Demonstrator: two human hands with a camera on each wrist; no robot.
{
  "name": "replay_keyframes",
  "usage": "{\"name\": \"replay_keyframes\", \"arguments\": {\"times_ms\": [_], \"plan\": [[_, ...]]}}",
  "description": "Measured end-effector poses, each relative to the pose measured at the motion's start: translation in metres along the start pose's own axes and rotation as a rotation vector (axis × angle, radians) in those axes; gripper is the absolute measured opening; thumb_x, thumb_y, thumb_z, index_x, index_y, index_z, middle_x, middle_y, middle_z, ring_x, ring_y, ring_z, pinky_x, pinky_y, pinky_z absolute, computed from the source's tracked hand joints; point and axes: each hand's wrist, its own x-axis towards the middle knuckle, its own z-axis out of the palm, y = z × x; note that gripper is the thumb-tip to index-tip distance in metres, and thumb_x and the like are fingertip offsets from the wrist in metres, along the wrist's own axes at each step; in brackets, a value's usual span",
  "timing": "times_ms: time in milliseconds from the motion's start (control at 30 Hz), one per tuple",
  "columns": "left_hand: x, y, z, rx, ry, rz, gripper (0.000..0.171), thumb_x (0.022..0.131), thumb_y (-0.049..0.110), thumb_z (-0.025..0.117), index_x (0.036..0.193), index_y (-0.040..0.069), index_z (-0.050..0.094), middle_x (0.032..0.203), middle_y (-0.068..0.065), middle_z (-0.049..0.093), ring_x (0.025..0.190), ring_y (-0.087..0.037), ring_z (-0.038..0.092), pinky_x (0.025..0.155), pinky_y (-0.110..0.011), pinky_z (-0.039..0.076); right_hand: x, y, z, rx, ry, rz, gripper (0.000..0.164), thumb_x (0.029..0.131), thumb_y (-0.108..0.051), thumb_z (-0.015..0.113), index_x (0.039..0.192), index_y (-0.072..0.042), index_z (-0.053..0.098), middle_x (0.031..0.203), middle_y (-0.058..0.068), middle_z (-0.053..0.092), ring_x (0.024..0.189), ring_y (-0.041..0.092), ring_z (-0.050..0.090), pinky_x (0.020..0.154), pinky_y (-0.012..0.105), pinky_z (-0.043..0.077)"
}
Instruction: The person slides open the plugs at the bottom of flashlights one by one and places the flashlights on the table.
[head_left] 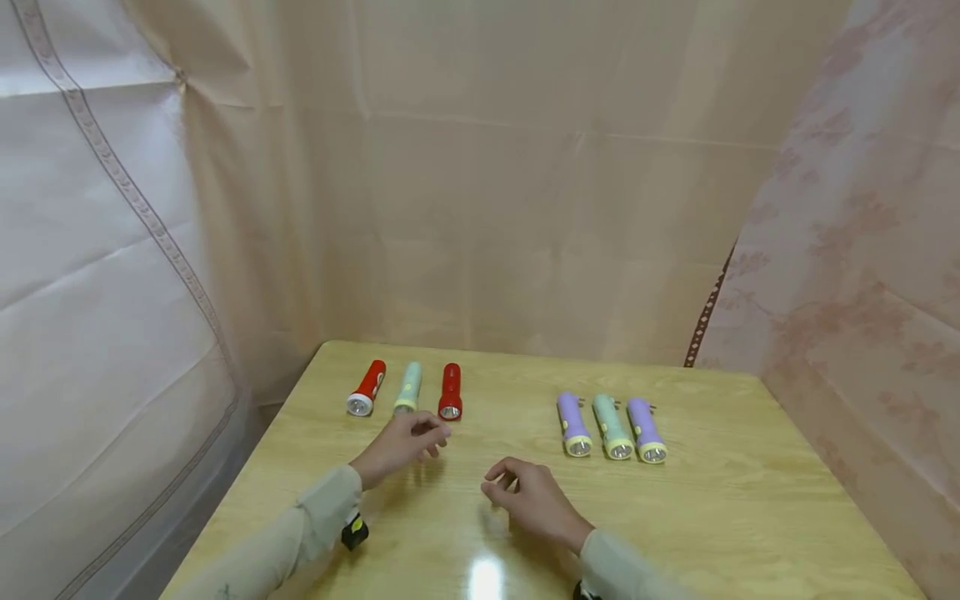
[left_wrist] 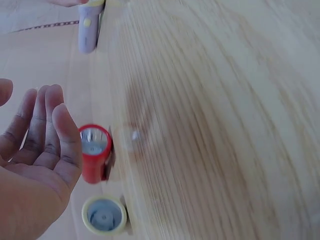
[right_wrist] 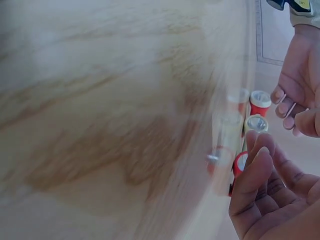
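My left hand [head_left: 405, 443] hovers over the table just in front of the left group of flashlights, its fingers loosely bent around nothing. That group has a red flashlight with a white head [head_left: 369, 388], a mint green flashlight [head_left: 409, 385] and an all-red flashlight [head_left: 451, 390]. The left hand hides part of the mint one's head. Nearer the table's middle, my right hand [head_left: 534, 500] is raised with loosely bent fingers and nothing in them. To its right lie a purple flashlight [head_left: 573, 421], a second mint green flashlight [head_left: 612, 423] and another purple flashlight [head_left: 645, 425].
The light wooden table [head_left: 720, 500] reflects a bright spot near its front. Beige curtain [head_left: 525, 208] hangs behind it, with a white cloth [head_left: 105, 292] at the left and a floral one [head_left: 862, 292] at the right. Both wrists carry small black devices.
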Motion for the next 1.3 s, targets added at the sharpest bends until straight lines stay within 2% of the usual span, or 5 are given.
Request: {"name": "replay_keyframes", "arguments": {"times_ms": [267, 633, 800, 1100, 1300], "plan": [[-0.001, -0.003, -0.019, -0.016, 0.060, -0.052, 0.033, 0.103, 0.033, 0.066, 0.117, 0.003, 0.069, 0.106, -0.012, 0.071, 0.090, -0.023, 0.068, 0.081, -0.046, 0.059, 0.012, -0.008, 0.003, -0.019, -0.011, -0.010, 0.017, 0.100, -0.032, 0.070, 0.103, -0.016, 0.072, 0.083, -0.008, 0.070, 0.069, 0.012, 0.060, 0.056, 0.026, 0.047], [0.003, -0.008, -0.054, -0.027, 0.153, -0.043, 0.037, 0.105, 0.031, 0.062, 0.118, -0.003, 0.067, 0.114, -0.022, 0.069, 0.094, -0.029, 0.068, 0.084, -0.052, 0.057, 0.028, -0.016, 0.009, -0.001, -0.023, 0.011, 0.017, 0.100, -0.033, 0.069, 0.103, -0.017, 0.072, 0.085, -0.007, 0.069, 0.075, 0.013, 0.060, 0.061, 0.028, 0.048], [0.002, -0.014, -0.067, -0.025, 0.202, -0.064, 0.035, 0.105, 0.031, 0.063, 0.118, -0.002, 0.069, 0.110, -0.019, 0.070, 0.091, -0.027, 0.069, 0.083, -0.052, 0.057, 0.033, -0.017, 0.013, 0.013, -0.033, 0.027, 0.019, 0.100, -0.034, 0.068, 0.104, -0.016, 0.073, 0.089, -0.006, 0.068, 0.081, 0.013, 0.061, 0.068, 0.030, 0.050], [0.020, -0.014, -0.077, -0.014, 0.232, -0.086, 0.034, 0.105, 0.027, 0.062, 0.121, -0.003, 0.067, 0.110, -0.020, 0.070, 0.097, -0.037, 0.069, 0.085, -0.051, 0.057, 0.050, -0.011, 0.010, 0.069, -0.005, 0.079, 0.021, 0.102, -0.031, 0.065, 0.105, -0.011, 0.073, 0.089, 0.004, 0.071, 0.076, 0.019, 0.064, 0.065, 0.031, 0.052], [0.037, -0.008, -0.081, -0.009, 0.262, -0.072, 0.034, 0.105, 0.024, 0.062, 0.120, -0.006, 0.066, 0.105, -0.018, 0.070, 0.093, -0.031, 0.069, 0.081, -0.044, 0.058, 0.062, -0.007, 0.009, 0.095, 0.014, 0.099, 0.023, 0.102, -0.030, 0.063, 0.106, -0.009, 0.073, 0.087, 0.007, 0.072, 0.078, 0.021, 0.064, 0.067, 0.032, 0.050]]}}
